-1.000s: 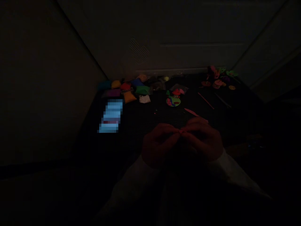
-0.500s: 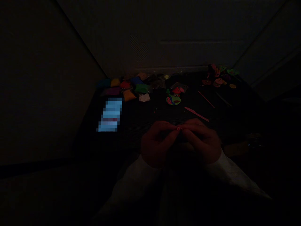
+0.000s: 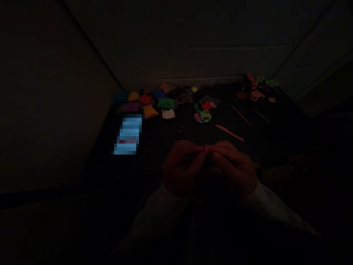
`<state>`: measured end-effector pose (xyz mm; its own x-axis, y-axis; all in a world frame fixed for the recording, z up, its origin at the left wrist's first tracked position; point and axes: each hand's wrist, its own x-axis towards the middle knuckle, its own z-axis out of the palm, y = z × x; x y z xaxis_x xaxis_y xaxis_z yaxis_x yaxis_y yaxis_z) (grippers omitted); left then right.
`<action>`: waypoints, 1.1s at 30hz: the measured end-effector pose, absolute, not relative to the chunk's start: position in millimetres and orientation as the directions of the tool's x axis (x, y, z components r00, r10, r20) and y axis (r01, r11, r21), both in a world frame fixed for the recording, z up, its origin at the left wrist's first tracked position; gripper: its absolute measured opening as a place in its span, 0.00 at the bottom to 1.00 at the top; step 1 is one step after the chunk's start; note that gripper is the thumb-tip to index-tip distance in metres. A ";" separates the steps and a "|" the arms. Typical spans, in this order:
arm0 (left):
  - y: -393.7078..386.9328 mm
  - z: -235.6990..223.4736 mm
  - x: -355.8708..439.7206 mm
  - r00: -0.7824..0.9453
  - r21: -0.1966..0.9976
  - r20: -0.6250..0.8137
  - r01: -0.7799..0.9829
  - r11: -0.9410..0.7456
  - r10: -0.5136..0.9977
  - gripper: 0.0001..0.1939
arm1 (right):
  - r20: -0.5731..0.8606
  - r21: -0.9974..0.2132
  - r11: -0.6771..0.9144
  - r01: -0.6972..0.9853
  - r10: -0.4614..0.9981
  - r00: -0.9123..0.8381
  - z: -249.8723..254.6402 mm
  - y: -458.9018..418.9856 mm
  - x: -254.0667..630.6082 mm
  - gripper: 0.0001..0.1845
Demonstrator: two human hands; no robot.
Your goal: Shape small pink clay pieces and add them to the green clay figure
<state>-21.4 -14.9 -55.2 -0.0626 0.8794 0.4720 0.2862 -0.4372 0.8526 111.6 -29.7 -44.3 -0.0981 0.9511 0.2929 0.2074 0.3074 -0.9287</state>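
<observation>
The scene is very dark. Just over the near edge of the table, my left hand pinches a small pink piece of clay between thumb and forefinger. My right hand meets it from the other side, closed, its forefinger against the same piece and its thumb slightly lower. Fingertips partly cover the piece, so its exact shape is hard to make out. Beyond the hands lies a pink modelling knife. Farther back sits a round green clay scene with a red-topped mushroom house.
On the left lies a lit phone, its screen blurred. Several bags of coloured clay line the back. A thin pink tool lies to the right, with several clay figures in the far corner. Tiny bits dot the dark table.
Both hands have shifted slightly left in the picture, as the whole view has. My right thumb has drawn down a little from the pink piece.
</observation>
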 end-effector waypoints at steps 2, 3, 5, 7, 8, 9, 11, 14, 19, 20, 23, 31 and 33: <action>-14.7 -55.6 -21.8 -0.054 0.844 0.485 0.288 -0.452 0.873 0.07 | 0.290 -0.933 0.304 0.193 0.952 -0.099 -45.2 -30.3 111.3 0.13; -14.8 -55.8 -21.8 -0.049 0.847 0.485 0.277 -0.454 0.873 0.07 | 0.286 -0.935 0.300 0.187 0.953 -0.096 -45.5 -30.5 111.0 0.13; -14.9 -56.1 -21.6 -0.050 0.857 0.477 0.248 -0.451 0.878 0.07 | 0.280 -0.940 0.291 0.178 0.956 -0.085 -45.6 -31.1 110.2 0.13; -15.0 -56.3 -21.1 -0.052 0.866 0.467 0.227 -0.445 0.883 0.06 | 0.269 -0.943 0.280 0.177 0.959 -0.086 -44.7 -31.7 109.2 0.13; -15.0 -56.3 -20.8 -0.054 0.870 0.463 0.221 -0.442 0.885 0.06 | 0.263 -0.945 0.275 0.177 0.961 -0.085 -44.0 -32.0 108.7 0.13; -15.0 -56.2 -20.6 -0.059 0.871 0.463 0.215 -0.442 0.884 0.06 | 0.258 -0.947 0.269 0.174 0.962 -0.086 -43.4 -32.3 108.3 0.13; -14.9 -55.9 -20.4 -0.058 0.874 0.461 0.202 -0.441 0.886 0.05 | 0.247 -0.951 0.260 0.167 0.965 -0.093 -42.3 -32.9 107.9 0.13; -14.4 -55.4 -20.8 -0.052 0.882 0.446 0.193 -0.429 0.894 0.05 | 0.259 -0.950 0.271 0.157 0.961 -0.096 -41.7 -33.5 107.9 0.13; -12.9 -57.2 -22.9 -0.045 0.858 0.466 0.266 -0.439 0.884 0.07 | 0.285 -0.933 0.303 0.194 0.952 -0.115 -40.8 -34.3 108.6 0.14; -12.6 -57.9 -23.3 -0.048 0.831 0.501 0.304 -0.466 0.864 0.08 | 0.291 -0.928 0.311 0.207 0.949 -0.122 -40.4 -34.4 108.6 0.15; -11.8 -60.2 -24.0 -0.048 0.741 0.603 0.402 -0.538 0.796 0.11 | 0.305 -0.913 0.330 0.238 0.943 -0.137 -39.4 -34.9 108.3 0.16; -10.1 -62.6 -24.4 -0.020 0.739 0.585 0.424 -0.523 0.811 0.09 | 0.297 -0.898 0.323 0.299 0.946 -0.132 -39.6 -32.9 108.2 0.16; -9.5 -62.7 -24.7 0.007 0.745 0.573 0.414 -0.524 0.820 0.09 | 0.309 -0.881 0.324 0.345 0.946 -0.099 -40.2 -31.8 108.6 0.15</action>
